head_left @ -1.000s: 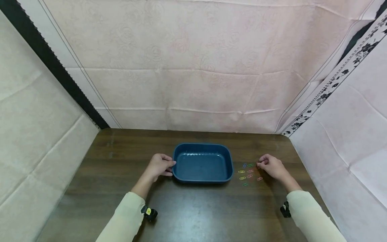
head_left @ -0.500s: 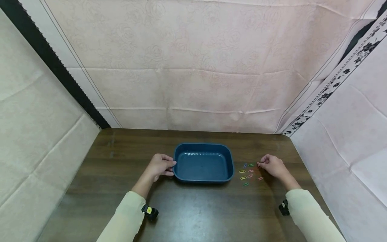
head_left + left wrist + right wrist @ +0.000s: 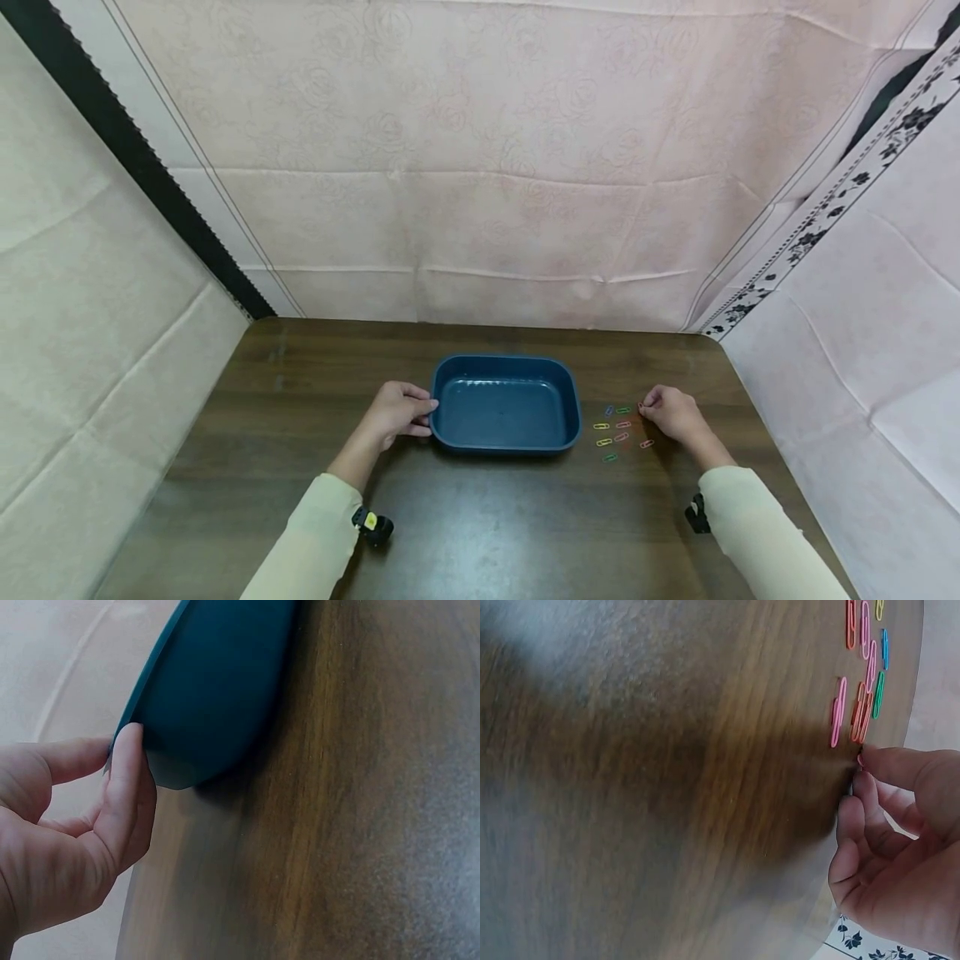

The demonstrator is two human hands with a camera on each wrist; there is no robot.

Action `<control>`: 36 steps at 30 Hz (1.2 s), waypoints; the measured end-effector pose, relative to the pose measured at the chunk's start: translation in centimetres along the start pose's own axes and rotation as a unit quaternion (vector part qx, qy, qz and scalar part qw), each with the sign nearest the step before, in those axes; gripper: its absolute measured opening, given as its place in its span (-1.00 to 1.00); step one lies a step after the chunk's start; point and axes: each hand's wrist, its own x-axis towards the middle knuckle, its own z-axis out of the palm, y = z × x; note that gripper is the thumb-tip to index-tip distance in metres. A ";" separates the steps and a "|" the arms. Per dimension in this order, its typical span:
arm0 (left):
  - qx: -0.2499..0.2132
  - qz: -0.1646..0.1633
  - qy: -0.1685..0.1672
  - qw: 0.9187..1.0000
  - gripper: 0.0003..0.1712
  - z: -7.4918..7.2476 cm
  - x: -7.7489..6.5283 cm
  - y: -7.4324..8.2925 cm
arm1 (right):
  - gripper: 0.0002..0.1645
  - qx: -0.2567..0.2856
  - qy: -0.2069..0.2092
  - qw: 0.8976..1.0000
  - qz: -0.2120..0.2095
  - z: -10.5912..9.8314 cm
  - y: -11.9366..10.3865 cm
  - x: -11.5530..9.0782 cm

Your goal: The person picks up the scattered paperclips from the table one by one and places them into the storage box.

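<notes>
A blue rectangular plastic tub (image 3: 504, 448) stands on the wooden table. My left hand (image 3: 399, 410) pinches its left rim between thumb and fingers; the left wrist view shows the thumb on one side of the tub wall (image 3: 217, 682) and the fingers on the other. To the right of the tub, my right hand (image 3: 672, 412) pinches a small pinkish paper clip (image 3: 861, 760), mostly hidden by the fingertips, low over the tabletop. Several coloured paper clips lie loose between tub and hand, among them a green clip (image 3: 879, 694), a blue clip (image 3: 885, 649) and a pink clip (image 3: 839, 712).
The brown wooden table (image 3: 450, 533) has rounded far corners. Pale patterned cloth (image 3: 487, 208) hangs behind it, with more cloth at both sides. A small black camera (image 3: 372, 527) is strapped to the left wrist, another camera (image 3: 697, 514) to the right.
The right forearm has shifted slightly left and the hand has turned a little, with the fingertips closer over the clip. The left hand and the tub stay in place.
</notes>
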 end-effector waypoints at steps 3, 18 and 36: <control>-0.001 0.000 -0.002 1.000 -0.73 0.0 0.0 0.0 | -0.85 -0.001 -0.002 1.000 0.002 0.1 -0.1 0.0; -0.005 0.001 -0.004 1.000 -0.73 0.0 -0.2 0.2 | -0.88 0.004 0.008 1.000 -0.022 0.5 -0.2 -0.1; -0.003 0.006 -0.007 1.000 -0.71 -0.1 -0.3 0.1 | -0.91 0.032 0.020 0.998 -0.056 -0.3 -1.0 0.2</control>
